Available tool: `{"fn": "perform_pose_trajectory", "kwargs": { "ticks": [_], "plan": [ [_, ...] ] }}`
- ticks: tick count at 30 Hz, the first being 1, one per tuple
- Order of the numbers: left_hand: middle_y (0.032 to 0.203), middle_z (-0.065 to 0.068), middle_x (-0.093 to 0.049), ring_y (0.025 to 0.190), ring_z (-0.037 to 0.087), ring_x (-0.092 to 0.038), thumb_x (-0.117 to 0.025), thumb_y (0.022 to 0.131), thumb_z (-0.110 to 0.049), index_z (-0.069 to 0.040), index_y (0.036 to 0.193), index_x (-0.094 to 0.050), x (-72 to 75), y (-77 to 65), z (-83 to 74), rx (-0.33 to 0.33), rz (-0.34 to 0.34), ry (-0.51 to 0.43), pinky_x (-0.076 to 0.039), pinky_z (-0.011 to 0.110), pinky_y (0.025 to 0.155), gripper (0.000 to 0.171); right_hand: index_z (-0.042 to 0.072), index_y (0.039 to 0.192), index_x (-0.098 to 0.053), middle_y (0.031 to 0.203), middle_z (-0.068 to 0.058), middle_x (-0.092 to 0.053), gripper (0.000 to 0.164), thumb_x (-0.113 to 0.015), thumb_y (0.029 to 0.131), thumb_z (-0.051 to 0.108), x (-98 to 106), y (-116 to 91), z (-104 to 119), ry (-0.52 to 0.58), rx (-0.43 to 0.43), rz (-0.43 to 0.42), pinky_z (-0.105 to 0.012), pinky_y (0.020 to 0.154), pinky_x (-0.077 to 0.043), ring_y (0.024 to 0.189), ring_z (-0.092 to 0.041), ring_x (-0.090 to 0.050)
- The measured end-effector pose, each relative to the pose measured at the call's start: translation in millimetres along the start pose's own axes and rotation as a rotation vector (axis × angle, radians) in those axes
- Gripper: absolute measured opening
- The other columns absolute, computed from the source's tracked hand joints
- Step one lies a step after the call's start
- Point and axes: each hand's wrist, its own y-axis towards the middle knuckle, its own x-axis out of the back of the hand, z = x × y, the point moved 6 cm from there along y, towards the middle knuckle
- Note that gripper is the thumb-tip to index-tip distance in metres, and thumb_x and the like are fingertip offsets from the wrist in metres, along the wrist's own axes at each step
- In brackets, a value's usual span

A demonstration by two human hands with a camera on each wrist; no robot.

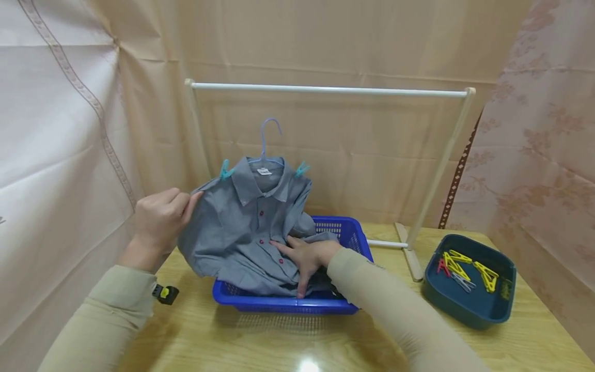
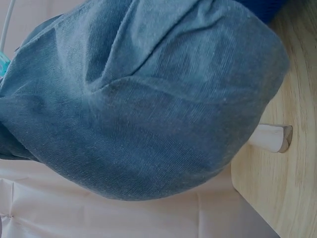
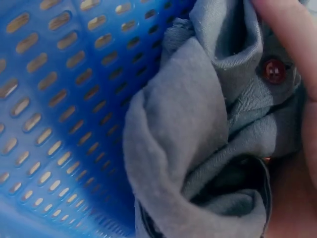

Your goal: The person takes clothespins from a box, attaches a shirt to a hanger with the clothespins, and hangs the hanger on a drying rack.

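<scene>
A grey button-up shirt (image 1: 237,227) hangs on a lavender hanger (image 1: 263,142), its lower part bunched in a blue basket (image 1: 288,304). Teal clothespins sit at the shoulders, one on the left (image 1: 225,169) and another on the right (image 1: 301,169). My left hand (image 1: 160,213) pinches the shirt by its left-side shoulder, with thumb and curled fingers at the cloth. Fingers spread, my right hand (image 1: 308,258) lies on the shirt front beside the red buttons. Folded cloth and a red button (image 3: 274,70) show near that hand in the right wrist view.
Behind the basket stands a rack with a white bar (image 1: 325,90) and wooden feet (image 1: 409,253). A dark teal bin (image 1: 469,315) at the right holds yellow, red and grey clothespins. A black item with a yellow-green spot (image 1: 165,293) is at my left cuff.
</scene>
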Motion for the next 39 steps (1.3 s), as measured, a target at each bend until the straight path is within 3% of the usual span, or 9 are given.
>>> {"fn": "perform_pose_trajectory", "kwargs": {
  "ticks": [9, 14, 17, 24, 28, 34, 39],
  "plan": [
    [0.056, 0.007, -0.048, 0.037, 0.025, -0.041, -0.065, 0.098, -0.020, -0.002, 0.061, -0.054, -3.1, 0.7, -0.7, -0.004, 0.051, -0.003, -0.033, 0.039, 0.032, 0.042, 0.050, 0.161, -0.014, 0.169, -0.008, -0.007, 0.127, -0.096, 0.064, 0.050, -5.5, 0.5, -10.2, -0.102, -0.058, 0.028, -0.055, 0.115, -0.032, 0.153, -0.032, -0.013],
    [0.056, 0.007, -0.048, 0.038, 0.025, -0.041, -0.065, 0.098, -0.020, -0.003, 0.060, -0.053, -3.1, 0.0, -0.6, -0.004, 0.057, -0.003, -0.033, 0.039, 0.032, 0.043, 0.048, 0.158, -0.031, 0.152, -0.006, -0.030, 0.109, -0.095, 0.068, 0.046, -2.6, 2.4, -11.5, -0.123, -0.049, -0.001, -0.046, 0.105, -0.044, 0.136, -0.027, -0.038],
    [0.056, 0.007, -0.047, 0.037, 0.024, -0.041, -0.064, 0.098, -0.021, -0.003, 0.060, -0.053, -3.4, -0.2, -0.2, -0.002, 0.061, -0.005, -0.033, 0.039, 0.032, 0.044, 0.046, 0.155, -0.038, 0.137, -0.003, -0.037, 0.099, -0.093, 0.073, 0.041, 0.0, 3.4, -11.7, -0.140, -0.028, -0.024, -0.039, 0.095, -0.049, 0.118, -0.022, -0.047],
    [0.055, 0.005, -0.044, 0.037, 0.022, -0.039, -0.064, 0.098, -0.020, -0.005, 0.059, -0.051, -3.8, -0.3, 0.3, 0.004, 0.060, -0.018, -0.031, 0.038, 0.032, 0.044, 0.036, 0.151, -0.050, 0.140, -0.008, -0.050, 0.067, -0.078, 0.091, 0.029, 4.8, 5.7, -10.8, -0.159, 0.044, -0.077, -0.042, 0.098, -0.049, 0.115, -0.021, -0.055],
    [0.055, 0.005, -0.045, 0.037, 0.023, -0.040, -0.066, 0.097, -0.019, -0.005, 0.059, -0.052, -3.4, -0.2, -0.7, 0.005, 0.058, -0.020, -0.032, 0.038, 0.032, 0.043, 0.031, 0.141, -0.062, 0.129, -0.002, -0.061, 0.045, -0.069, 0.097, 0.020, 7.9, 7.1, -11.5, -0.175, 0.106, -0.127, -0.038, 0.100, -0.049, 0.112, -0.016, -0.058],
    [0.055, 0.006, -0.046, 0.037, 0.024, -0.042, -0.066, 0.098, -0.019, -0.004, 0.060, -0.054, -1.9, 0.6, -2.8, 0.009, 0.069, -0.023, -0.034, 0.039, 0.033, 0.042, 0.025, 0.125, -0.072, 0.109, 0.004, -0.067, 0.039, -0.069, 0.094, 0.002, 13.0, 7.2, -9.6, -0.183, 0.153, -0.174, -0.031, 0.092, -0.052, 0.100, -0.011, -0.060],
    [0.055, 0.006, -0.047, 0.037, 0.023, -0.042, -0.064, 0.099, -0.020, -0.003, 0.060, -0.055, -0.4, 1.0, -5.5, 0.002, 0.076, -0.013, -0.033, 0.037, 0.033, 0.044, 0.020, 0.114, -0.074, 0.099, 0.005, -0.066, 0.035, -0.069, 0.089, -0.004, 16.5, 4.7, -9.3, -0.187, 0.152, -0.204, -0.029, 0.084, -0.053, 0.092, -0.010, -0.060]
  ]
}}
